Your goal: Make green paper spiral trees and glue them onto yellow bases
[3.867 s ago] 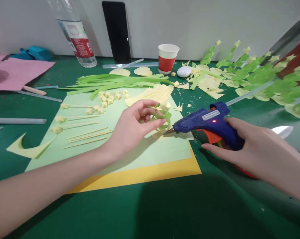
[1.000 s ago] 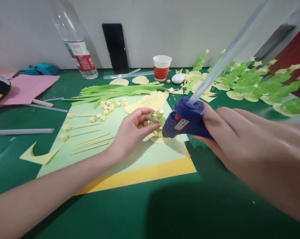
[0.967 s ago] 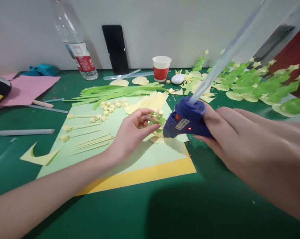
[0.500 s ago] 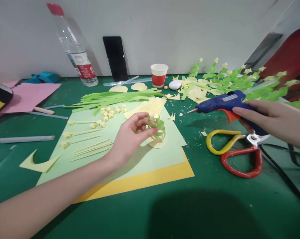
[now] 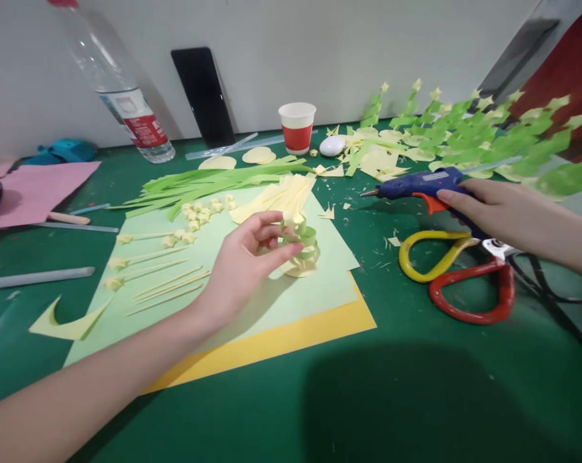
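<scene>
My left hand [image 5: 245, 260] pinches a small paper flower [image 5: 300, 247] made of a curled green strip on a pale yellow disc, holding it upright on the light green sheet [image 5: 252, 289]. My right hand [image 5: 498, 209] grips the handle of a blue glue gun [image 5: 418, 186] with an orange trigger, low over the table at the right, its nozzle pointing left and well away from the flower. Yellow and red scissors [image 5: 457, 276] lie just below that hand.
Green paper strips [image 5: 208, 180], yellow strips [image 5: 281, 193], small yellow stars on sticks [image 5: 146, 244], a red paper cup [image 5: 296, 127], a water bottle [image 5: 121, 96], a dark phone [image 5: 201, 90], pink paper [image 5: 35, 186] and finished green stems [image 5: 488, 135] crowd the green mat.
My right hand has pulled the glue gun away from the flower to the right and lowered it beside the scissors. My left hand keeps its hold on the flower.
</scene>
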### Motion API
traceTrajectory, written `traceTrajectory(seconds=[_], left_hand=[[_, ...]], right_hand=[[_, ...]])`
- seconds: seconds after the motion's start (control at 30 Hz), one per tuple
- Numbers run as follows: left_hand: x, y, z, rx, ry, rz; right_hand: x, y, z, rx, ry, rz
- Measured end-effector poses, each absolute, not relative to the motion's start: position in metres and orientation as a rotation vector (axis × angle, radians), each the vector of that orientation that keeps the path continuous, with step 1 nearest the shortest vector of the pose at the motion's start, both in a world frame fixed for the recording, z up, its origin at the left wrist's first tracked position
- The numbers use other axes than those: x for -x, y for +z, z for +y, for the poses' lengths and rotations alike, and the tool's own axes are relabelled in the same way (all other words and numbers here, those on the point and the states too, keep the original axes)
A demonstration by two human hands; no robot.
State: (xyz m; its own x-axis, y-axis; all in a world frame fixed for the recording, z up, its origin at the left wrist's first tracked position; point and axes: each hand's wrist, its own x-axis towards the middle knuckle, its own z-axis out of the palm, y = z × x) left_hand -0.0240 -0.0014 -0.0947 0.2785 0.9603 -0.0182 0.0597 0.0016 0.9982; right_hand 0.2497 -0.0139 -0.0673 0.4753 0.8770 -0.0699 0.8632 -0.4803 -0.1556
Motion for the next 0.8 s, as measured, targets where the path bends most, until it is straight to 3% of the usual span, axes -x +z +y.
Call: traceTrajectory(seconds=[0.8], left_hand=[[0.024, -0.092, -0.004, -1.547, 0.922, 1.163]], right_hand=[[-0.251, -0.074, -0.01, 2.636, 0.128, -1.666]])
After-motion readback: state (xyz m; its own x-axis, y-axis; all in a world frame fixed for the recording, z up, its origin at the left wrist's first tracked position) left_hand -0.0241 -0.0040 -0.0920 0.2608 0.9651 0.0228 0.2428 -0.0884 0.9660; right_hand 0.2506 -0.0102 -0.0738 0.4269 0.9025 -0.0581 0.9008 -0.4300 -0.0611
